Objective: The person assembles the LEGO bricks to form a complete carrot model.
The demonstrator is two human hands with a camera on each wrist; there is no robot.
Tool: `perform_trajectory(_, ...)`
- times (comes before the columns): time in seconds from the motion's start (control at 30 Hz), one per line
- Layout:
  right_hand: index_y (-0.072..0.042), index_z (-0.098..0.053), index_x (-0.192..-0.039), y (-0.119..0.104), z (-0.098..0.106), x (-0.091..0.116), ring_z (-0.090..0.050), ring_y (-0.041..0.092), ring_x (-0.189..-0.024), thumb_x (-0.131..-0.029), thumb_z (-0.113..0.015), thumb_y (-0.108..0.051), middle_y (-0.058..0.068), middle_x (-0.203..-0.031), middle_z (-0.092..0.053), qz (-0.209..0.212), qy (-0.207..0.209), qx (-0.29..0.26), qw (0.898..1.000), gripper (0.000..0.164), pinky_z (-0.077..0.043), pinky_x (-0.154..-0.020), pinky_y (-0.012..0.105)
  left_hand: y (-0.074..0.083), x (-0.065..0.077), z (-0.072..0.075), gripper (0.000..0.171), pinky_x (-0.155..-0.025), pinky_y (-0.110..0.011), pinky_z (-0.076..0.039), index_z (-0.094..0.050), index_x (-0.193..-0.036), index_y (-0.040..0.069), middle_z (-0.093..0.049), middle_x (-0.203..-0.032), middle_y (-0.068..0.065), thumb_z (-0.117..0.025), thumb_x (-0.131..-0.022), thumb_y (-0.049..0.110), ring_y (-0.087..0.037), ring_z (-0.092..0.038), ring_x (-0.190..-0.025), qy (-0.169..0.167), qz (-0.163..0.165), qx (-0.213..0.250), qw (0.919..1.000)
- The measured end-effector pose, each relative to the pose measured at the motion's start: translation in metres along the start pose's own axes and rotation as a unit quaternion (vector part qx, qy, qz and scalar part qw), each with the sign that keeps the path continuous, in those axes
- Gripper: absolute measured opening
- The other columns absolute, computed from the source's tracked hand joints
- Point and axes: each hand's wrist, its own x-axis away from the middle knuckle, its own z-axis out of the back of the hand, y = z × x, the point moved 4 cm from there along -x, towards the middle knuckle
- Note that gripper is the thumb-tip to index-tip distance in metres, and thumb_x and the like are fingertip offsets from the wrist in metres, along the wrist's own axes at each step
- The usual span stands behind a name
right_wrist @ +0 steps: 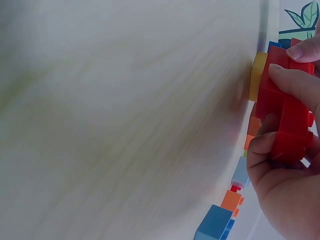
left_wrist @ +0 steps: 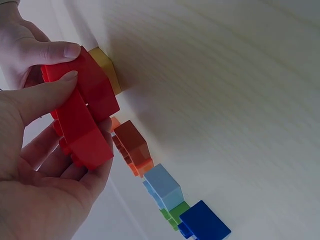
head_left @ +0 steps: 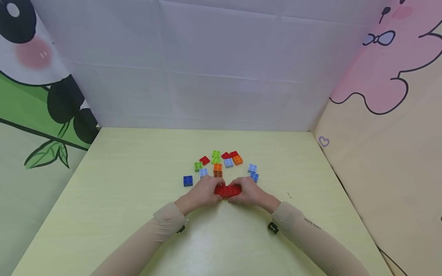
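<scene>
Near the middle of the table, a block of joined red toy bricks (head_left: 228, 191) is gripped from both sides. The left hand (head_left: 206, 190) holds its left end, thumb on the near face and fingers curled behind, as the left wrist view shows. At the other end, the right hand (head_left: 248, 193) grips it the same way. Below the red bricks sits a yellow brick (left_wrist: 106, 67), seen in both wrist views. In the right wrist view, one red brick (right_wrist: 291, 131) sticks out past the one under it, by the right fingers.
Behind the hands lie loose bricks: orange ones (head_left: 218, 168), light green ones (head_left: 216, 154), red ones (head_left: 205, 160) and light blue ones (head_left: 228, 163). A dark blue brick (head_left: 188, 181) lies left of the left hand. Blue bricks (head_left: 252, 168) lie beyond the right hand.
</scene>
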Motion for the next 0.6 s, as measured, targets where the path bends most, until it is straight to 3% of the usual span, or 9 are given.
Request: perform_trajectory(0.6, -0.017, -0.071, -0.103, -0.0024, 0.0011, 0.0013, -0.054, 0.014, -0.087, -0.074, -0.084, -0.029, -0.011, -0.092, -0.062, 0.002, 0.003, -0.011, 1.0, 0.034, -0.046, -0.071, 0.03, -0.0086, -0.0083, -0.0028, 0.024, -0.069, -0.029, -0.044, -0.065, -0.09, 0.018, -0.057, -0.078, 0.009, -0.081, -0.073, 0.015, -0.015, -0.052, -0.078, -0.014, 0.026, 0.022, 0.9993)
